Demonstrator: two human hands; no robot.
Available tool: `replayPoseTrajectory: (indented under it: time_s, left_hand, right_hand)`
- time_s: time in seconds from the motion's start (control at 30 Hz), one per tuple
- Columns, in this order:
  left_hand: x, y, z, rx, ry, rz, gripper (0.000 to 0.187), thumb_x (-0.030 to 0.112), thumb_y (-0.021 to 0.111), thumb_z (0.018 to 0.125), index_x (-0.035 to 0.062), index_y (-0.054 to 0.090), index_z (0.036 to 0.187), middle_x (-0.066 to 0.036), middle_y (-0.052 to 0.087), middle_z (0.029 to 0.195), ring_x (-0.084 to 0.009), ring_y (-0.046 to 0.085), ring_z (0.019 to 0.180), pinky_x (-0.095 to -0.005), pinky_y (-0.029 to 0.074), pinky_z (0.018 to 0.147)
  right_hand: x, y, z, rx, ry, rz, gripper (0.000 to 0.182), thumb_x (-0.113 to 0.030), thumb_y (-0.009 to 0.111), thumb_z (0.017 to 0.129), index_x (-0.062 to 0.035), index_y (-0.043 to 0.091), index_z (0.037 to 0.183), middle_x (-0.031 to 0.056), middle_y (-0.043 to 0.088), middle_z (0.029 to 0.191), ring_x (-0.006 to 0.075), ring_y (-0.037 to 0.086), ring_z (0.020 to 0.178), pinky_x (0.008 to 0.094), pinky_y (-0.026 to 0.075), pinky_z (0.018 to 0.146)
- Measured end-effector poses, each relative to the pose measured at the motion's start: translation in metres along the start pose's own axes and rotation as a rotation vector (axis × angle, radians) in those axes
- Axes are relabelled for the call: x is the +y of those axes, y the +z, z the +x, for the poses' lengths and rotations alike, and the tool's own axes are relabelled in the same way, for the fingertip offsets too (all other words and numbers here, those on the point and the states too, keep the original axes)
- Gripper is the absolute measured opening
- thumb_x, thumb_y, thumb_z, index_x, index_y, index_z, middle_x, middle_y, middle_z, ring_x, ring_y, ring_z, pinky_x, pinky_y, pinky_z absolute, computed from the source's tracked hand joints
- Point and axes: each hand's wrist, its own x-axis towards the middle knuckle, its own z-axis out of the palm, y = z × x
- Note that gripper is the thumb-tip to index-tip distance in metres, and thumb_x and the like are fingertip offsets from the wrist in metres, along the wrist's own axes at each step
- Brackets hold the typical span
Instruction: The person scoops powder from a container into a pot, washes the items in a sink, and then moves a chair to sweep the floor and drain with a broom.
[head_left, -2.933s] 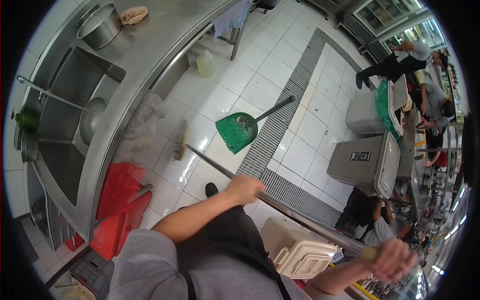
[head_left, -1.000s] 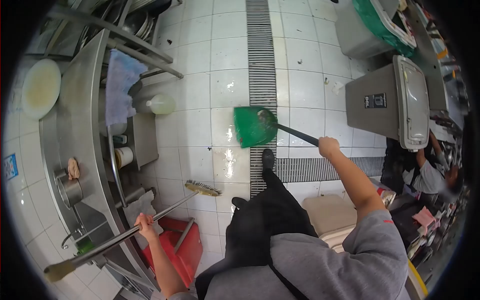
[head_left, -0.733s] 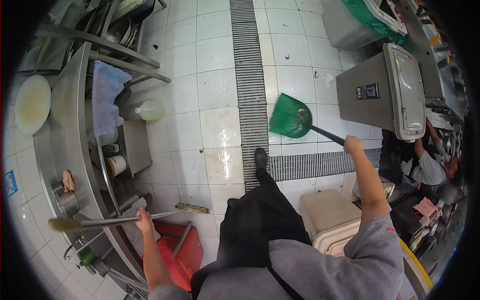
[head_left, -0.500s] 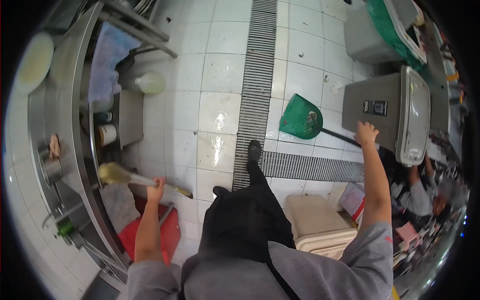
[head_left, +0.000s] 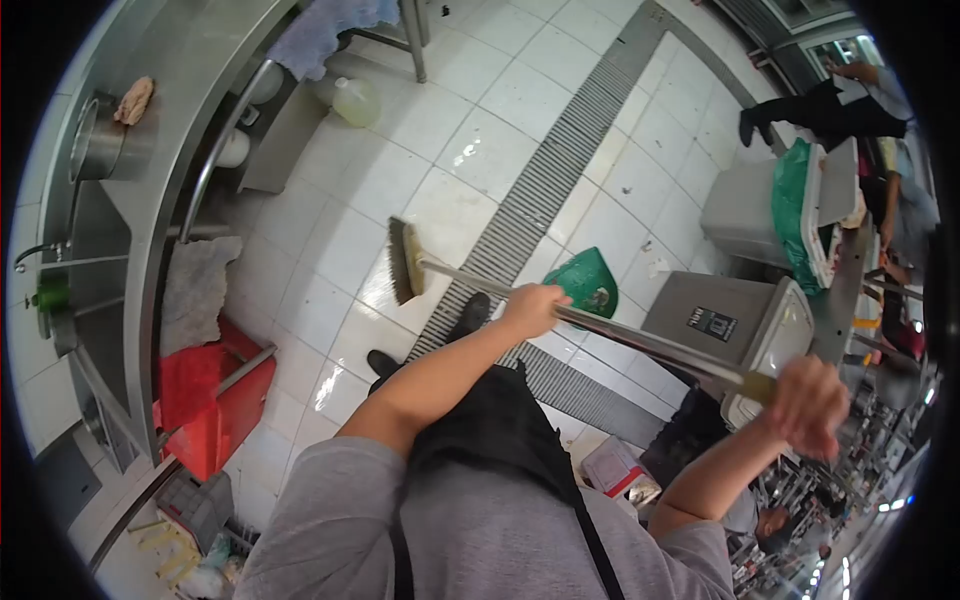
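A broom slants across the view, its bristled head [head_left: 405, 262] low over the white tiles and its metal handle [head_left: 650, 345] rising to the right. My left hand [head_left: 533, 310] is closed round the middle of the handle. At the yellowish upper end, my right hand [head_left: 808, 405], slightly blurred, has its fingers curled over the handle. Behind the handle a green dustpan [head_left: 590, 283] lies on the floor with some debris in it; its own handle is mostly hidden.
A metal floor drain [head_left: 580, 150] runs past my feet. To the right stand grey lidded bins [head_left: 715, 315]; on the left are a steel sink counter [head_left: 150, 200] and a red crate [head_left: 225, 410]. A person in dark trousers [head_left: 825, 112] is at upper right.
The broom has swung from the left side to in front of me. My right hand has left the dustpan's handle for the broom's upper end. My view has turned.
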Motion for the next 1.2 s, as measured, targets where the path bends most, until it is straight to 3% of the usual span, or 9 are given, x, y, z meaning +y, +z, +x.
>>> replayPoseTrajectory:
  time_s: [0.17, 0.33, 0.43, 0.5, 0.63, 0.77, 0.87, 0.97, 1.2]
  left_hand:
    - [0.070, 0.034, 0.028, -0.288, 0.282, -0.112, 0.024, 0.023, 0.053, 0.075, 0.0048, 0.052, 0.059, -0.016, 0.053, 0.059, -0.0355, 0.052, 0.060, -0.0433, 0.039, 0.053]
    - [0.123, 0.016, 0.014, -0.443, 0.507, -0.242, 0.026, 0.022, 0.053, 0.074, 0.0034, 0.049, 0.056, -0.017, 0.050, 0.056, -0.0362, 0.050, 0.055, -0.0407, 0.037, 0.048]
    - [0.114, -0.024, -0.008, -0.475, 0.342, -0.029, 0.011, 0.017, 0.054, 0.070, 0.0076, 0.054, 0.065, -0.016, 0.053, 0.061, -0.0360, 0.052, 0.061, -0.0422, 0.042, 0.054]
    - [0.066, -0.051, -0.019, -0.412, 0.315, 0.140, 0.010, 0.016, 0.058, 0.067, 0.0066, 0.054, 0.066, -0.015, 0.054, 0.063, -0.0342, 0.053, 0.063, -0.0405, 0.042, 0.055]
    - [-0.060, -0.104, -0.028, -0.236, -0.109, 0.360, 0.023, 0.020, 0.055, 0.070, 0.0022, 0.051, 0.057, -0.018, 0.053, 0.060, -0.0364, 0.052, 0.059, -0.0415, 0.041, 0.053]
    - [-0.103, -0.095, -0.027, -0.157, -0.112, 0.422, 0.025, 0.018, 0.053, 0.072, 0.0011, 0.048, 0.054, -0.019, 0.050, 0.056, -0.0380, 0.049, 0.056, -0.0422, 0.040, 0.052]
    - [-0.058, -0.033, 0.018, -0.132, 0.074, 0.108, 0.018, 0.012, 0.064, 0.057, 0.0071, 0.061, 0.074, -0.013, 0.060, 0.070, -0.0299, 0.057, 0.066, -0.0351, 0.045, 0.058]
    - [0.028, 0.018, 0.074, -0.284, 0.294, 0.079, 0.019, 0.021, 0.053, 0.074, 0.0062, 0.052, 0.062, -0.017, 0.054, 0.061, -0.0363, 0.052, 0.062, -0.0441, 0.040, 0.053]
    - [0.132, 0.020, 0.159, -0.571, 0.569, -0.111, 0.029, 0.022, 0.052, 0.075, 0.0034, 0.046, 0.055, -0.016, 0.049, 0.052, -0.0365, 0.049, 0.053, -0.0411, 0.038, 0.048]
  right_hand:
    - [-0.081, 0.054, 0.030, -0.462, 0.066, -0.120, 0.021, -0.019, 0.071, 0.066, -0.0022, 0.058, 0.065, 0.0042, 0.052, 0.049, 0.0137, 0.056, 0.047, 0.0204, 0.048, 0.046]
    - [-0.097, 0.105, 0.044, -0.522, -0.137, 0.092, 0.011, -0.002, 0.066, 0.062, 0.0015, 0.056, 0.060, 0.0112, 0.049, 0.047, 0.0159, 0.049, 0.035, 0.0270, 0.046, 0.034]
    - [-0.102, 0.081, 0.023, -0.453, -0.178, 0.118, 0.009, -0.007, 0.062, 0.069, 0.0002, 0.059, 0.065, 0.0077, 0.051, 0.050, 0.0166, 0.049, 0.039, 0.0255, 0.040, 0.035]
    - [-0.066, 0.065, -0.007, -0.127, -0.191, 0.258, 0.012, -0.008, 0.057, 0.071, 0.0001, 0.058, 0.062, 0.0071, 0.049, 0.049, 0.0168, 0.044, 0.036, 0.0286, 0.033, 0.032]
    - [0.072, 0.037, -0.036, 0.303, 0.223, 0.199, 0.022, -0.013, 0.050, 0.077, -0.0007, 0.047, 0.059, 0.0065, 0.045, 0.049, 0.0148, 0.045, 0.047, 0.0290, 0.037, 0.046]
    - [0.103, 0.039, -0.046, 0.338, 0.210, 0.193, 0.025, -0.014, 0.050, 0.077, -0.0001, 0.047, 0.057, 0.0067, 0.045, 0.048, 0.0173, 0.043, 0.046, 0.0326, 0.036, 0.048]
    - [0.036, 0.011, -0.040, 0.314, 0.173, 0.057, 0.028, -0.015, 0.052, 0.076, -0.0007, 0.046, 0.053, 0.0059, 0.044, 0.046, 0.0168, 0.040, 0.042, 0.0301, 0.032, 0.043]
    - [-0.043, -0.005, -0.016, 0.272, 0.027, -0.116, 0.019, -0.012, 0.052, 0.071, -0.0001, 0.049, 0.056, 0.0062, 0.045, 0.043, 0.0184, 0.044, 0.038, 0.0317, 0.039, 0.040]
    - [-0.084, 0.045, 0.067, -0.230, -0.101, -0.359, 0.021, -0.004, 0.060, 0.069, 0.0016, 0.051, 0.052, 0.0109, 0.046, 0.046, 0.0215, 0.044, 0.036, 0.0325, 0.037, 0.037]
